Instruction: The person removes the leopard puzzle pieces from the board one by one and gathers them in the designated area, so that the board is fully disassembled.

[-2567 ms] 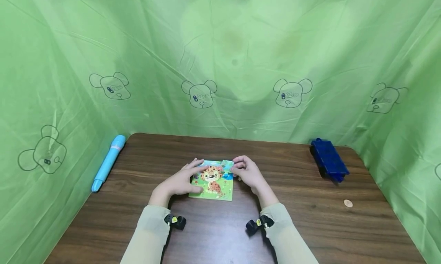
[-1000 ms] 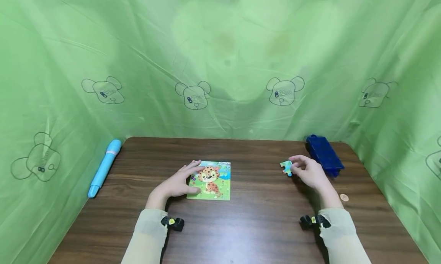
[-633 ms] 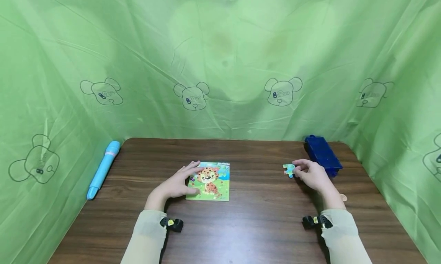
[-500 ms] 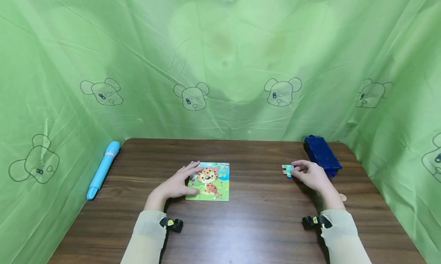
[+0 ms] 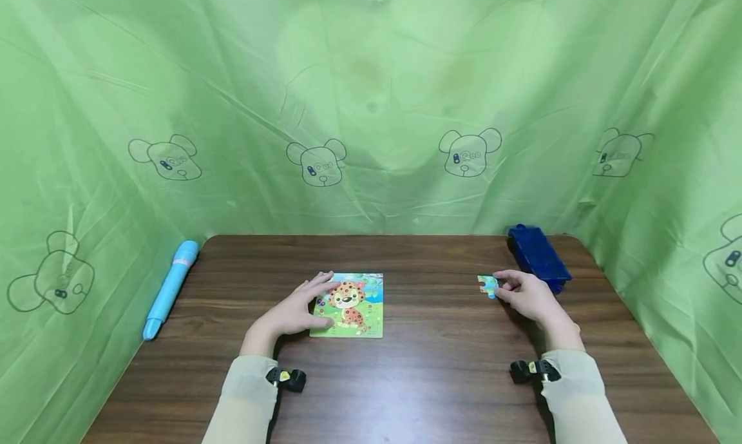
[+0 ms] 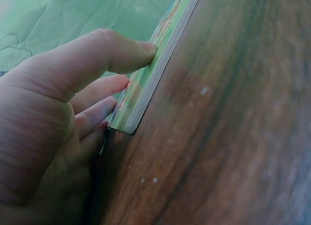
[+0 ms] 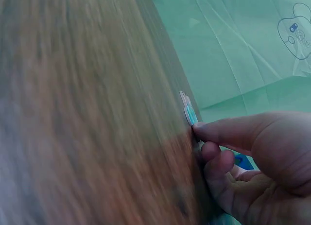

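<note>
In the head view a square leopard jigsaw puzzle [image 5: 371, 315] lies flat near the middle of the table. My left hand [image 5: 292, 312] rests at its left side, thumb and fingers spread over the face. The left wrist view shows the thumb [image 6: 141, 52] pressing on the puzzle's top near its edge, other fingertips touching the far side. To the right, my right hand [image 5: 533, 300] pinches a small blue-green jigsaw piece [image 5: 487, 286] between thumb and fingers, close over the wood. Seen edge-on in the right wrist view, the piece [image 7: 189, 111] sticks out past the thumb tip.
Behind the right hand stands a dark blue plastic box [image 5: 539, 257] near the back right corner. A light blue microphone-shaped toy [image 5: 171, 289] lies along the left table edge. Green printed cloth [image 5: 371, 193] rises around the back and sides of the brown wooden table [image 5: 406, 386].
My right hand has moved from the puzzle's upper right corner to the right, near the blue box, and now shows the piece. The left hand stays on the puzzle. The right wrist now covers the round disc.
</note>
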A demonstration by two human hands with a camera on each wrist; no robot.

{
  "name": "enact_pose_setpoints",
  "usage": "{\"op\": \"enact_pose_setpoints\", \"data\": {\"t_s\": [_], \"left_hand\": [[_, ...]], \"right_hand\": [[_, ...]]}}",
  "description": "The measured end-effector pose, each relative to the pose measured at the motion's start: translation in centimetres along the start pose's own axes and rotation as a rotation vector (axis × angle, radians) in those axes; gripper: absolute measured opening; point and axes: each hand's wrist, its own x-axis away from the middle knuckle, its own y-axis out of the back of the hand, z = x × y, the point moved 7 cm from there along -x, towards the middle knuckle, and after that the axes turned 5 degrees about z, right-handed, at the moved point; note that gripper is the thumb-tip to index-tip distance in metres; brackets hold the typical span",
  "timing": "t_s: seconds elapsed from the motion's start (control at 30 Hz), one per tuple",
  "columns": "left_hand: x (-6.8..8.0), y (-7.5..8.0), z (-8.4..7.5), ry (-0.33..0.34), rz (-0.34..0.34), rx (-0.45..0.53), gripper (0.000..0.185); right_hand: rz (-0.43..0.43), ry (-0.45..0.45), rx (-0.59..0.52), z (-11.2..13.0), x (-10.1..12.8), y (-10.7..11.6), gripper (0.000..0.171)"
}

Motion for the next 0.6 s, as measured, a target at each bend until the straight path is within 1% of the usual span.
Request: {"op": "enact_pose_setpoints", "data": {"t_s": [0.13,0.33,0.47,0.6], "left_hand": [[0.06,0.01,-0.21,-0.010,0.001,-0.002,0.085],[0.14,-0.01,-0.24,-0.016,0.001,-0.002,0.086],[0.10,-0.03,-0.10,-0.008,-0.001,-0.006,0.086],[0.03,-0.04,-0.08,-0.001,-0.001,-0.006,0.086]], "right_hand": [[0.023,0.020,0.013,-0.37,0.16,0.03,0.038],[0.034,0.026,0.020,-0.46,0.01,-0.08,0.038],[0.035,0.014,0.013,-0.47,-0.06,-0.03,0.039],[0.023,0.025,0.011,0.12,0.06,0.21,0.041]]}}
